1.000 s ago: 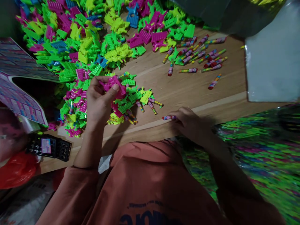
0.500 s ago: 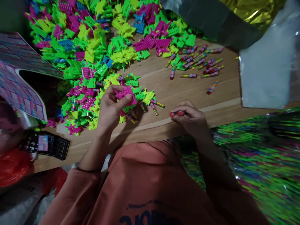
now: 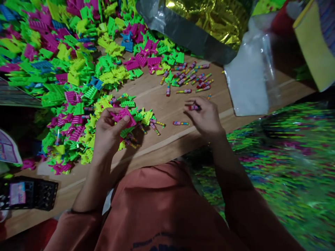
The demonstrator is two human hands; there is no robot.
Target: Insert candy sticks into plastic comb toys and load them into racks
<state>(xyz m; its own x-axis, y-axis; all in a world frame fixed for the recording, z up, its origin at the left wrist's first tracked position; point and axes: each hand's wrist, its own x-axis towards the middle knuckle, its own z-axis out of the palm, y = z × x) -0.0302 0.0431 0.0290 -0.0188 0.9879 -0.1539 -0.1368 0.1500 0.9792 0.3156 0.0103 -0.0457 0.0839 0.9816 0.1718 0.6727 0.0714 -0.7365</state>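
Between the thumb and fingers of my left hand (image 3: 111,127) is a pink plastic toy piece (image 3: 127,116), held over the near edge of a heap of similar pieces (image 3: 86,139) in green, yellow and pink. My right hand (image 3: 205,115) pinches a small red-ended tube (image 3: 193,107) above the wooden table. A single tube with coloured segments (image 3: 180,123) lies on the wood just left of that hand. More tubes (image 3: 155,128) rest between my hands, at the edge of the heap. Beyond my right hand is a loose cluster of them (image 3: 188,75).
A larger pile of toy pieces (image 3: 62,48) covers the table's far left. Gold foil in a dark wrapper (image 3: 209,21) and a white plastic packet (image 3: 247,87) lie at the far right. Black plastic trays (image 3: 45,193) sit at left; a clear bag of colourful items (image 3: 282,160) is at right.
My right hand has moved up and away from me with a tube in its fingers. One tube now lies on the table near where it was. The left hand still holds the pink piece.
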